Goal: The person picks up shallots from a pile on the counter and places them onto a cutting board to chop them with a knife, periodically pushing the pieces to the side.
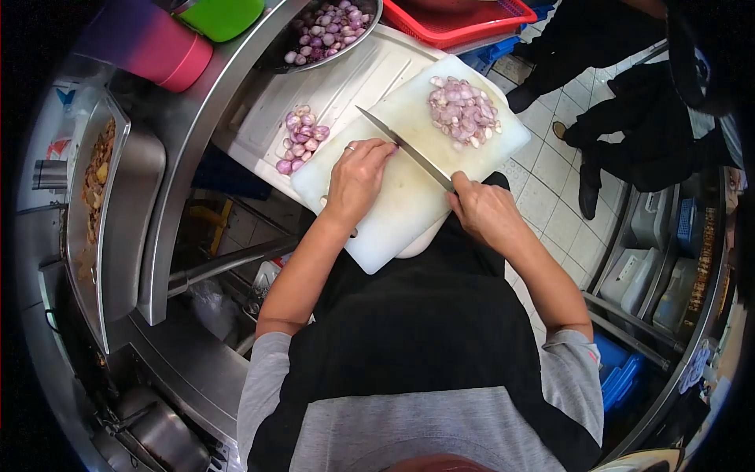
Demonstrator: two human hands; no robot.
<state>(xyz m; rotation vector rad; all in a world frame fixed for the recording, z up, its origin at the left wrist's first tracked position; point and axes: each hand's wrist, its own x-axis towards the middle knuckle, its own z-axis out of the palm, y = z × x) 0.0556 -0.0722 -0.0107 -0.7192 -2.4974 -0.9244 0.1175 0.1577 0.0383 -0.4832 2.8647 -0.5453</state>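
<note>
The right hand (489, 211) grips the knife (417, 156) by its handle; the left hand (358, 178) pins a shallot (395, 147) beside the blade, on the board (377, 232). Slices (464, 114) lie at the board's far right, peeled shallots (301, 141) just off its left edge, and a bowl (375, 22) of more shallots beyond.

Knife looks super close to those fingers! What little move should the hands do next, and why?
I'd probably curl the left hand's fingertips back a bit before slicing. They hold a small shallot on the cutting board, right beside the blade of the knife in the right hand.
</note>
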